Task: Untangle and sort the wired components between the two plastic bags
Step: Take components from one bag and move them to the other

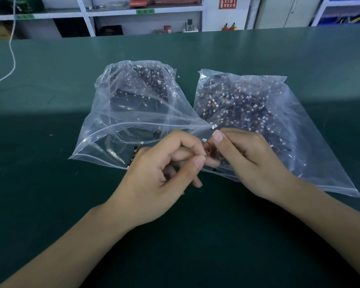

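crinkled clear bags (133,113), thin-wired components (209,151)

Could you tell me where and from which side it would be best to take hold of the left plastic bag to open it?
Probably the near zip edge of the left plastic bag, taken from the person's side. That edge lies flat and bare on the green table, while the far end bulges with components. The left hand and right hand are both pinching a small wired component.

The small wired component (208,151) pinched between the left hand (162,175) and right hand (247,161) is mostly hidden by fingers, its form indeterminate, while film blurs the dark parts inside both clear plastic bags (312,142).
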